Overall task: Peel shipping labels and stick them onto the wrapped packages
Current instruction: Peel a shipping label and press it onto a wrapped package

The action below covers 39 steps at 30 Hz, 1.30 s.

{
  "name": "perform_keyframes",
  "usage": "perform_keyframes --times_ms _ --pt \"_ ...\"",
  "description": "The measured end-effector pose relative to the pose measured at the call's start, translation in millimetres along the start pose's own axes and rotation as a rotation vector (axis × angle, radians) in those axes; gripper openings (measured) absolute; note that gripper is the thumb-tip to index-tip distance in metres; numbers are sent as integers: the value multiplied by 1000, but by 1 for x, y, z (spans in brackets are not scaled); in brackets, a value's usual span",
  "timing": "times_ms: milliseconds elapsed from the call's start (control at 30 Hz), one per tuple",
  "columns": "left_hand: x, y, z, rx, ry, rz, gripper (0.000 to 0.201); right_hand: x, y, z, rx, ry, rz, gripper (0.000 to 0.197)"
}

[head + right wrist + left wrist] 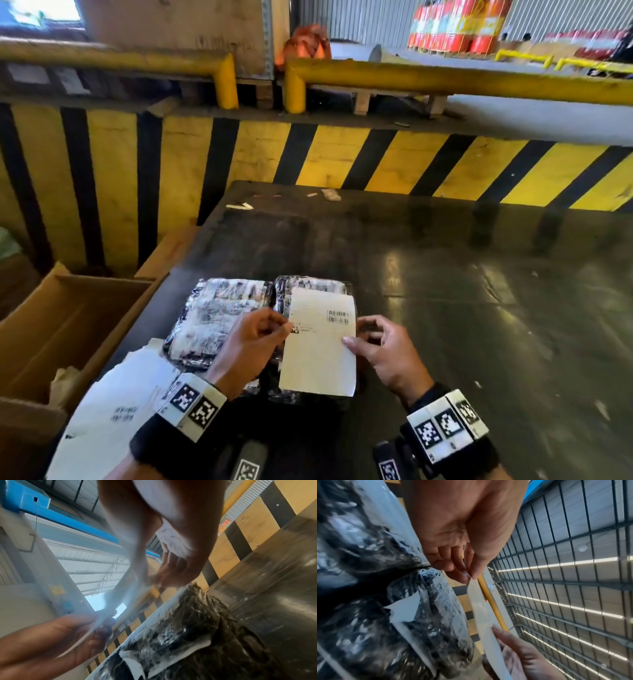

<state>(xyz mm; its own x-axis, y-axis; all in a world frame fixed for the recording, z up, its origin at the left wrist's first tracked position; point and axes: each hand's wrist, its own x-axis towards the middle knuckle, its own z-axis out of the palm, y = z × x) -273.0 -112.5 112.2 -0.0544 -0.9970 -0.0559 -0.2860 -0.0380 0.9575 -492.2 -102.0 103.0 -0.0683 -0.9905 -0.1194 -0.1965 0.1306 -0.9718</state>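
Two black packages wrapped in shiny plastic lie side by side on the dark table (479, 308): the left package (215, 318) and the right package (315, 284). A white shipping label (322, 349) with a barcode is held just above the right package. My left hand (287, 326) pinches its left edge, thumb against fingers (473, 576). My right hand (354, 334) pinches its right edge, with the thumb on top. The label (481, 609) shows edge-on in the left wrist view and blurred (120, 601) in the right wrist view. A white paper piece (188, 647) with a lifted corner lies on the package below.
An open cardboard box (68, 325) stands to the left of the table. White sheets (113, 411) lie at the table's near left corner. Paper scraps (330, 194) sit at the far edge, below a yellow-and-black striped wall (342, 157).
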Motion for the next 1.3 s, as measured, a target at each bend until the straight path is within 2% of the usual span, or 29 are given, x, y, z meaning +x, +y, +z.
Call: perform_keyframes --times_ms 167,267,433,633,900,1300 --pt "35 10 -2 57 23 25 3 22 -14 8 22 57 -100 17" --pt "49 14 -2 112 24 -4 6 36 -19 12 26 81 -53 14" --pt "67 8 3 228 38 -54 13 60 -12 19 -109 140 30 19" --pt "72 2 3 262 7 -112 17 67 -6 22 -147 159 50 20" --pt "72 0 6 271 42 -159 15 67 -4 24 -200 144 49 28" --pt "73 -1 11 376 102 -152 21 67 4 26 -268 152 25 30"
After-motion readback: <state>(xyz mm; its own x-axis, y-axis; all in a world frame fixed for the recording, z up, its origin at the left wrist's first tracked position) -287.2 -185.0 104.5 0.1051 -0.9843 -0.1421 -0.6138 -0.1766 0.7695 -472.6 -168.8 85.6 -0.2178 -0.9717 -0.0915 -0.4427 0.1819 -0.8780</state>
